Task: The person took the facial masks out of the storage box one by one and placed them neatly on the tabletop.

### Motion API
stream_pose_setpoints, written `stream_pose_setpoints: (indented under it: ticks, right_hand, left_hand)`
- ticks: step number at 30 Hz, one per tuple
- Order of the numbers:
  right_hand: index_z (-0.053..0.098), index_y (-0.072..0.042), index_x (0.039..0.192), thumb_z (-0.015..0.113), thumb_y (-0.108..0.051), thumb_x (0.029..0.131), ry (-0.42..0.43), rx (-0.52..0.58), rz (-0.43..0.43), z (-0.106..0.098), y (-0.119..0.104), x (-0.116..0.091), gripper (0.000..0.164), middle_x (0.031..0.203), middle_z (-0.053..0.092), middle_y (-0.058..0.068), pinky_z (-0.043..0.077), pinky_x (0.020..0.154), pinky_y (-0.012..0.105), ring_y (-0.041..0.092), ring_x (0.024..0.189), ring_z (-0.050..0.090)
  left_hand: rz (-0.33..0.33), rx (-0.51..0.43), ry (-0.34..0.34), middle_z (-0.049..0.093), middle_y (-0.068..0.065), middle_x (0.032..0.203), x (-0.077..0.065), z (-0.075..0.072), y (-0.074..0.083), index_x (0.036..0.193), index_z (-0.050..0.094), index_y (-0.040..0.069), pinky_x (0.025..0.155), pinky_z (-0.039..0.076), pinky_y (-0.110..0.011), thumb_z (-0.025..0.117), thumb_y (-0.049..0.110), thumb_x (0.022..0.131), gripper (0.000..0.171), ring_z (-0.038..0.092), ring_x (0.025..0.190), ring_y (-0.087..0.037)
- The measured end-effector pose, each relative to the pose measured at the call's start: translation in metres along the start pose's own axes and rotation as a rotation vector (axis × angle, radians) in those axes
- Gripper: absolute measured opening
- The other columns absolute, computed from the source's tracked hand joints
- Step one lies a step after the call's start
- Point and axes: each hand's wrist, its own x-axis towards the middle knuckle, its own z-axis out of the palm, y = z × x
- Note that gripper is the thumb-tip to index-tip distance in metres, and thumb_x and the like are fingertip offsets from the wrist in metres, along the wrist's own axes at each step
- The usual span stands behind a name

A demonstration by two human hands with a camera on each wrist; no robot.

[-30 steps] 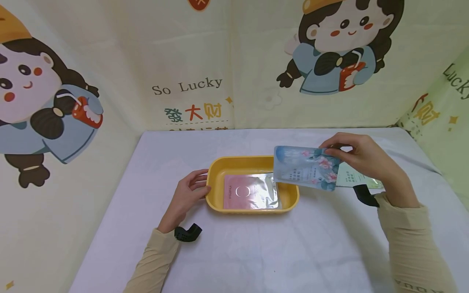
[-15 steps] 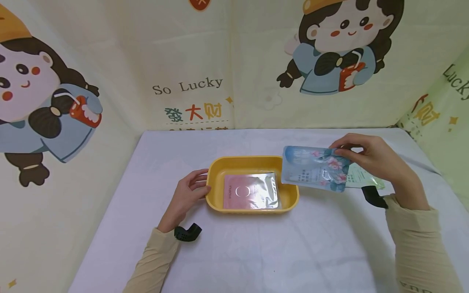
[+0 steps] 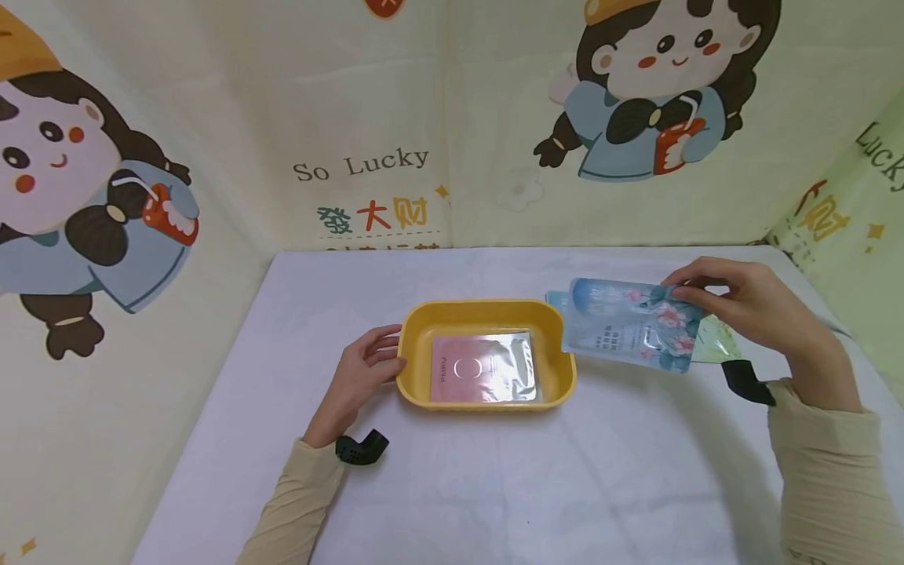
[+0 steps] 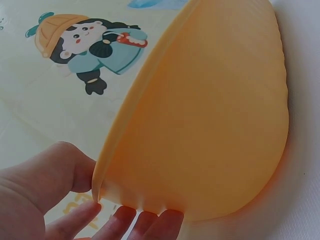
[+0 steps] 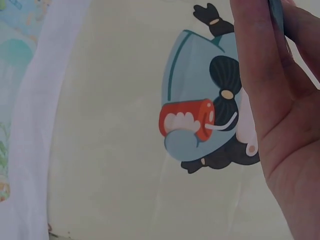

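Note:
My right hand (image 3: pixel 749 302) pinches the top right corner of a blue face mask sachet (image 3: pixel 628 326) with pink flowers, between thumb and fingers. The sachet's left edge overlaps the right end of a yellow tray (image 3: pixel 487 310) in the head view. At the tray's left end, my left hand (image 3: pixel 360 384) grips the rim, thumb on the rim and fingers along the outer wall, as the left wrist view shows. Inside the tray lies a pink and silver sachet (image 3: pixel 483 369). Behind the blue sachet, a pale green packet (image 3: pixel 716 341) lies on the table, mostly hidden.
A white cloth (image 3: pixel 466 486) covers the table. Printed cartoon curtains (image 3: pixel 494 118) close off the back and sides. A light blue corner (image 3: pixel 555 300) shows behind the blue sachet, just right of the tray.
My right hand has moved right with the blue sachet, drawing it away from over the tray and across the green packet. The left hand and the tray have stayed in place.

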Motion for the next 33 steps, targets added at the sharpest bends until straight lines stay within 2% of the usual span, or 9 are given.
stream_pose_setpoints:
  ticks: [9, 19, 28, 33]
  right_hand:
    - [0.072, -0.006, 0.105, 0.069, 0.016, 0.081, -0.016, 0.041, 0.006, -0.002, 0.007, -0.006, 0.033, 0.1, 0.064, -0.02, 0.048, 0.063, 0.008, 0.0, 0.078, 0.056]
    - [0.073, -0.006, 0.104, 0.069, 0.015, 0.082, -0.024, -0.001, 0.07, -0.003, 0.013, -0.01, 0.03, 0.099, 0.062, -0.024, 0.046, 0.066, 0.005, -0.002, 0.08, 0.055]
    - [0.073, -0.008, 0.104, 0.069, 0.012, 0.084, -0.068, 0.014, 0.12, -0.001, 0.02, -0.015, 0.029, 0.095, 0.065, -0.019, 0.045, 0.068, 0.005, -0.001, 0.081, 0.056]
    - [0.072, -0.009, 0.106, 0.069, 0.008, 0.086, -0.12, 0.031, 0.105, 0.005, 0.027, -0.016, 0.026, 0.095, 0.066, -0.015, 0.045, 0.069, 0.006, -0.001, 0.083, 0.056]
  left_hand:
    - [-0.014, -0.003, -0.001, 0.056, -0.008, 0.139, -0.001, 0.0, 0.002, 0.14, 0.052, 0.019, 0.092, 0.057, -0.036, 0.072, 0.018, 0.089, 0.055, 0.058, 0.124, -0.026]
    - [-0.014, 0.002, 0.005, 0.056, -0.008, 0.139, 0.001, 0.0, 0.0, 0.14, 0.053, 0.019, 0.091, 0.057, -0.037, 0.072, 0.017, 0.089, 0.054, 0.058, 0.124, -0.027]
    - [-0.008, 0.0, 0.017, 0.058, -0.005, 0.135, 0.002, 0.0, -0.002, 0.138, 0.054, 0.021, 0.088, 0.059, -0.034, 0.07, 0.015, 0.089, 0.052, 0.059, 0.121, -0.025]
    - [-0.008, -0.003, 0.016, 0.059, -0.005, 0.135, 0.002, 0.0, -0.002, 0.137, 0.054, 0.021, 0.088, 0.059, -0.035, 0.07, 0.016, 0.089, 0.051, 0.06, 0.121, -0.024]
